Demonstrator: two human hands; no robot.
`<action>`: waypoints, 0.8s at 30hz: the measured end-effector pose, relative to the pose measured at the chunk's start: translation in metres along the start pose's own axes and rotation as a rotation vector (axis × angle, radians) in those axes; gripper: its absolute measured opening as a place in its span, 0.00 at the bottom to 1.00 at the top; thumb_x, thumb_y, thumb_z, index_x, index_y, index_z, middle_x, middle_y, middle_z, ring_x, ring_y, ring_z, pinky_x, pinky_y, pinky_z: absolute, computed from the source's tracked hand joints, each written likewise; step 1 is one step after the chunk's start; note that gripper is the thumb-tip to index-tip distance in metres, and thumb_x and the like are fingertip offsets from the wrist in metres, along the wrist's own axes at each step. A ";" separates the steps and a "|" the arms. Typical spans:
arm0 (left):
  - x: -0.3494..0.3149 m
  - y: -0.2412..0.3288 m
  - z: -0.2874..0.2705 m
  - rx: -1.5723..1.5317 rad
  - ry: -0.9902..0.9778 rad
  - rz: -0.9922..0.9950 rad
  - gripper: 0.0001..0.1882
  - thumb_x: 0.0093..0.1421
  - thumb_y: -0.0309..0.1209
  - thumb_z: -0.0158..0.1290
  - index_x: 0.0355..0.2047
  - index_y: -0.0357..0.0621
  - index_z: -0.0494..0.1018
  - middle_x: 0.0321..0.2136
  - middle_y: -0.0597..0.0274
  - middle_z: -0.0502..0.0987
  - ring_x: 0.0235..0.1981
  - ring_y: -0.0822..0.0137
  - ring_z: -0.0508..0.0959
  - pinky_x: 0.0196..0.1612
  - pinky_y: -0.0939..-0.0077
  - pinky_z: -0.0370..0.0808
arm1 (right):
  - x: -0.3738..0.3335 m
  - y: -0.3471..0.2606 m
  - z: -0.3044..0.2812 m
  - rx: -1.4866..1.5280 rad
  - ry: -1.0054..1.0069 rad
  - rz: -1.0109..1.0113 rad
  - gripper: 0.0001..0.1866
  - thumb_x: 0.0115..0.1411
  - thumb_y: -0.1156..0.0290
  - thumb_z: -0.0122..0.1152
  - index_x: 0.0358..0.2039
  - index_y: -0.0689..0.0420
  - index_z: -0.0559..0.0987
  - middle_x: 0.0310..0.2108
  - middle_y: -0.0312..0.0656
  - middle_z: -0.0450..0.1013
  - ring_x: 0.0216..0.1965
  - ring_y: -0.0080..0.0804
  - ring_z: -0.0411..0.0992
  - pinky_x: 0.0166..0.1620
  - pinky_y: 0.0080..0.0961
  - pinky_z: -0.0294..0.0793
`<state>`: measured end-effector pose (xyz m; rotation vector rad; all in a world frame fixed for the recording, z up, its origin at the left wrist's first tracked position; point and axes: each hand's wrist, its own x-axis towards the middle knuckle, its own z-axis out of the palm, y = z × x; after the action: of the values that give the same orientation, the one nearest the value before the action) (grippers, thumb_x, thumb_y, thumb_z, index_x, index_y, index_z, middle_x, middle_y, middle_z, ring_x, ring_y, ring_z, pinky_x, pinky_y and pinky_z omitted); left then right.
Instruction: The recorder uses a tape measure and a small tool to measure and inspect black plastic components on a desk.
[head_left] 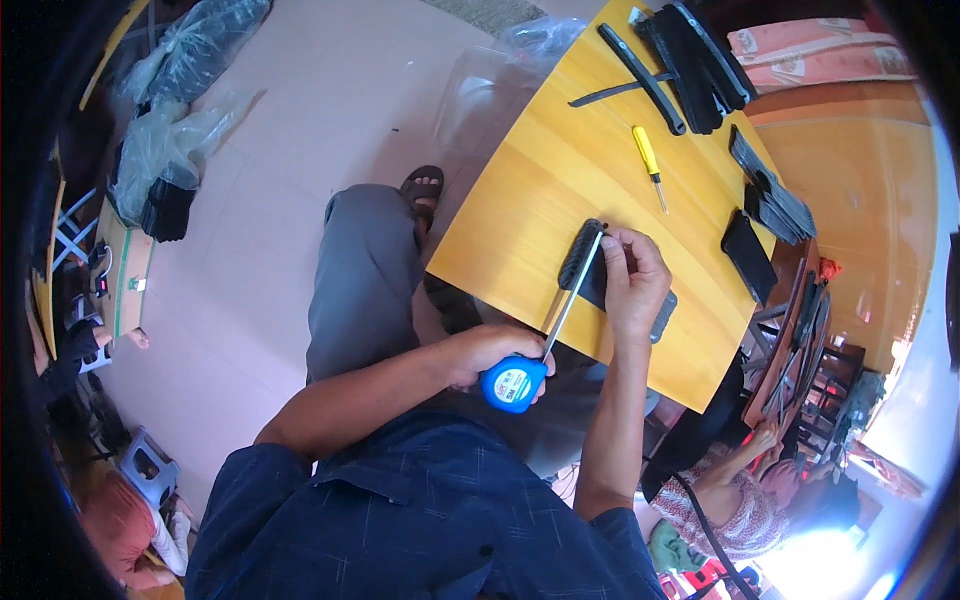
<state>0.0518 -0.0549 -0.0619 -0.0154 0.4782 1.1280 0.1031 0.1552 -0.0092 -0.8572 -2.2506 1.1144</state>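
Observation:
My left hand (482,354) is closed around a blue tape measure (509,388), just off the near edge of the wooden table. From its case the metal blade (570,302) runs up and right across the table edge. The fingers of my right hand (638,285) pinch near the blade's far end. Beneath it lies a black piece with a ribbed, rounded end (577,258); it is partly covered by my right hand, and its exact kind is unclear. A dark rounded end (663,318) shows on the other side of that hand.
On the yellow wooden table (520,210) lie a yellow-handled screwdriver (645,152), black strips (643,80), a stack of black pieces (695,70) and grey-black pads (775,200). Plastic bags (190,130) lie on the left. Another person (730,500) sits at the lower right.

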 end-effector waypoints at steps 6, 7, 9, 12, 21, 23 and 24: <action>0.003 0.008 0.011 0.012 0.146 -0.044 0.17 0.69 0.36 0.48 0.45 0.34 0.77 0.37 0.47 0.82 0.37 0.58 0.85 0.40 0.66 0.83 | 0.005 0.003 0.008 -0.252 0.111 -0.173 0.03 0.61 0.78 0.67 0.36 0.60 0.84 0.31 0.43 0.78 0.34 0.31 0.77 0.39 0.25 0.75; 0.004 0.007 0.012 0.004 0.147 -0.041 0.17 0.69 0.36 0.48 0.45 0.34 0.77 0.37 0.47 0.82 0.37 0.58 0.85 0.40 0.66 0.83 | 0.005 0.004 0.009 -0.255 0.126 -0.185 0.02 0.61 0.78 0.67 0.35 0.60 0.84 0.31 0.42 0.78 0.34 0.31 0.76 0.39 0.25 0.75; 0.006 0.005 0.014 0.100 0.178 0.050 0.18 0.69 0.36 0.48 0.45 0.33 0.77 0.37 0.47 0.82 0.36 0.59 0.85 0.41 0.66 0.83 | 0.004 0.010 0.008 -0.226 0.115 -0.167 0.02 0.61 0.78 0.68 0.35 0.60 0.84 0.31 0.41 0.77 0.34 0.30 0.76 0.39 0.25 0.75; 0.009 -0.010 0.017 0.165 0.226 0.163 0.19 0.70 0.38 0.48 0.45 0.32 0.78 0.37 0.51 0.82 0.37 0.63 0.84 0.42 0.70 0.81 | 0.002 0.020 0.009 -0.152 0.130 -0.130 0.03 0.61 0.79 0.68 0.36 0.60 0.84 0.32 0.40 0.77 0.33 0.28 0.76 0.38 0.23 0.75; -0.001 0.001 0.025 0.128 0.218 0.133 0.22 0.72 0.46 0.49 0.47 0.36 0.77 0.37 0.56 0.82 0.36 0.68 0.82 0.42 0.74 0.79 | 0.002 0.017 0.011 -0.164 0.146 -0.117 0.03 0.62 0.77 0.67 0.37 0.61 0.85 0.31 0.38 0.76 0.31 0.22 0.75 0.34 0.19 0.75; -0.003 0.001 0.025 0.037 0.163 0.128 0.22 0.71 0.45 0.50 0.48 0.36 0.77 0.38 0.55 0.82 0.37 0.67 0.83 0.43 0.73 0.80 | 0.004 0.014 0.012 -0.175 0.144 -0.086 0.03 0.63 0.77 0.67 0.37 0.61 0.85 0.30 0.38 0.76 0.30 0.22 0.75 0.33 0.19 0.75; -0.004 0.001 0.024 0.034 0.165 0.123 0.22 0.71 0.45 0.50 0.48 0.36 0.77 0.38 0.55 0.82 0.37 0.67 0.83 0.43 0.73 0.80 | 0.005 0.012 0.012 -0.186 0.146 -0.059 0.03 0.63 0.77 0.67 0.37 0.61 0.85 0.30 0.38 0.76 0.29 0.21 0.74 0.32 0.19 0.74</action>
<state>0.0579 -0.0516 -0.0389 -0.0496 0.6525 1.2449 0.0959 0.1581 -0.0250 -0.9075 -2.2668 0.7983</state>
